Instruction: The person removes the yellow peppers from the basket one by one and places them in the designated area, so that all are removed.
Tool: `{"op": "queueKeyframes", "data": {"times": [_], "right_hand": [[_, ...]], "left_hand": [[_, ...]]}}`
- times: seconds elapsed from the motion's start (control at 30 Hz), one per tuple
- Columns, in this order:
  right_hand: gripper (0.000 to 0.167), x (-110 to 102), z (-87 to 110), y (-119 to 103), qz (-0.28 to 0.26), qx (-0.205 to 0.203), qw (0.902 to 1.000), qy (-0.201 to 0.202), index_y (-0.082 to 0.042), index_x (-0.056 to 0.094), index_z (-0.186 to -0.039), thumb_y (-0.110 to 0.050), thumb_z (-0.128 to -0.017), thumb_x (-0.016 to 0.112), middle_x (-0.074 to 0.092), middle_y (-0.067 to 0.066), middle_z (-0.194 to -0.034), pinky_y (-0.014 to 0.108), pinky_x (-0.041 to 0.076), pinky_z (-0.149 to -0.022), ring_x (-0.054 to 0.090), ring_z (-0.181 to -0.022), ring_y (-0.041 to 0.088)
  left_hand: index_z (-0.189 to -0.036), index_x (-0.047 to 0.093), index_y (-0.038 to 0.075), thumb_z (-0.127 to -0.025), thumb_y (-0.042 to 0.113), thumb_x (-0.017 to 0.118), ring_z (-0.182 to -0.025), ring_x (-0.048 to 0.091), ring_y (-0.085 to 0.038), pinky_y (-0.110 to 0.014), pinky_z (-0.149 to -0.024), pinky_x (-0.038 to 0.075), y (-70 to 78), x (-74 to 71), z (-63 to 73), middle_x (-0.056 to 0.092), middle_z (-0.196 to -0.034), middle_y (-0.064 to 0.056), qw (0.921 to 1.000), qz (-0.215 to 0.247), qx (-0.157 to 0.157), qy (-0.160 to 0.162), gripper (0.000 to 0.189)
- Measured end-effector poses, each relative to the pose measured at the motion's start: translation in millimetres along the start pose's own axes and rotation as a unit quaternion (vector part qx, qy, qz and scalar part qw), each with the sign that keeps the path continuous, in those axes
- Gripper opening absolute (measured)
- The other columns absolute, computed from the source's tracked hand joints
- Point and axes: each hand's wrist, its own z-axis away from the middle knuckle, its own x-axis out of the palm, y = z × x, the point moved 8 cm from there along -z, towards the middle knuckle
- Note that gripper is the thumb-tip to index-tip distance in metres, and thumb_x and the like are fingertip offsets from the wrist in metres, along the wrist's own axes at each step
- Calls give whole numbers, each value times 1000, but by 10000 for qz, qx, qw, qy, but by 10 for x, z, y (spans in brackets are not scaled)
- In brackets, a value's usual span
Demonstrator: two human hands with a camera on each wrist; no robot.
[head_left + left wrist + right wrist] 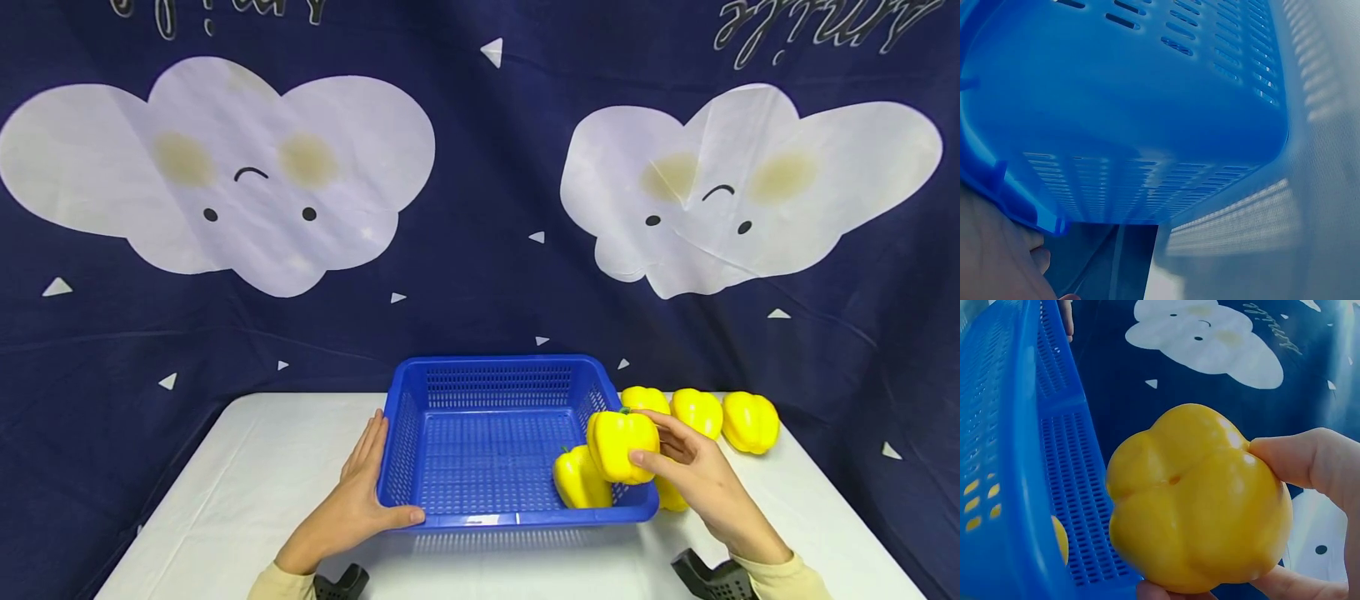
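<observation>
A blue plastic basket (495, 462) with slotted walls sits on the white table. My left hand (367, 492) rests on its left side, thumb over the front rim and fingers along the outer wall. In my right hand (697, 471) is a yellow bell pepper (622, 447), pinched between thumb and fingers over the basket's right rim. The right wrist view shows this pepper (1200, 500) from its lobed bottom end. Another yellow bell pepper (581, 479) lies inside the basket at the front right corner, partly hidden behind the held one.
Right of the basket, several more yellow bell peppers (750, 422) stand on the white table (225, 492), one partly covered by my right hand. A dark blue cloth (495, 208) with cloud prints hangs right behind the table's far edge.
</observation>
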Motion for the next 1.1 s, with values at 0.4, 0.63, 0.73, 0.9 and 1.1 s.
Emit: {"op": "queueKeyframes", "data": {"times": [0.4,0.63,0.73,0.9,1.1], "right_hand": [[69,-244,88,228,8,249,9990,360,-4,34,-151,-26,-97,70,46,29,-146,15,48,-85,59,-119,20],[68,-421,147,374,85,368,9976,573,-2,34,-151,-25,-97,69,45,31,-145,15,49,-81,57,-99,-7],[67,-493,170,423,106,389,9973,621,-2,35,-151,-25,-98,68,45,30,-146,15,50,-80,57,-98,-10],[65,-622,204,515,9,347,9968,725,-4,37,-151,-21,-98,69,59,8,-133,16,51,-78,57,-98,-10],[58,-741,231,614,-475,190,9954,814,-9,43,-149,-16,-97,69,60,-27,-109,15,51,-78,59,-100,-9]], "left_hand": [[-158,2,-7,-75,59,82,-150,-3,-48,-77,-107,7,-3,-19,-8,-7,-166,-24,10000,-12,-14,-1,133],[-157,2,-8,-75,59,81,-150,-4,-47,-77,-107,7,6,-16,-12,-7,-166,-24,10000,28,2,-18,133],[-157,2,-8,-74,58,82,-150,-4,-47,-77,-107,7,4,-13,-13,-7,-166,-24,10000,23,2,-10,133],[-157,3,-8,-74,58,82,-151,-4,-47,-77,-107,7,-4,-8,-13,-5,-166,-25,10000,10,-17,-8,133],[-157,2,-8,-74,54,84,-150,-4,-48,-77,-107,7,-8,4,-4,-6,-166,-25,10000,25,-38,-35,132]]}}
